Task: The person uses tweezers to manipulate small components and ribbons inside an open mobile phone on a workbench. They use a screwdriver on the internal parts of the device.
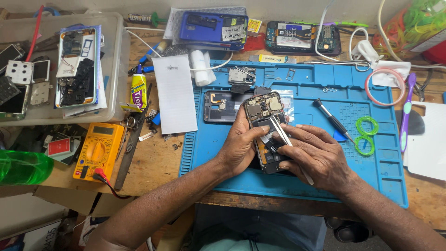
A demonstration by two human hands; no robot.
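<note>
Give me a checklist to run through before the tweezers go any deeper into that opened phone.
1. Opened phone steadied: ok, the left hand grips its left edge.
2. Tweezers under control: ok, pinched in the right hand, tips on the board.
3. Phone over the blue mat: ok.
4. Screwdriver out of the way: ok, it lies on the mat, right of the phone, apart from both hands.
5. What the tips touch: cannot tell, too small.
6. Removed back cover clear of the hands: ok, behind the left hand.
</note>
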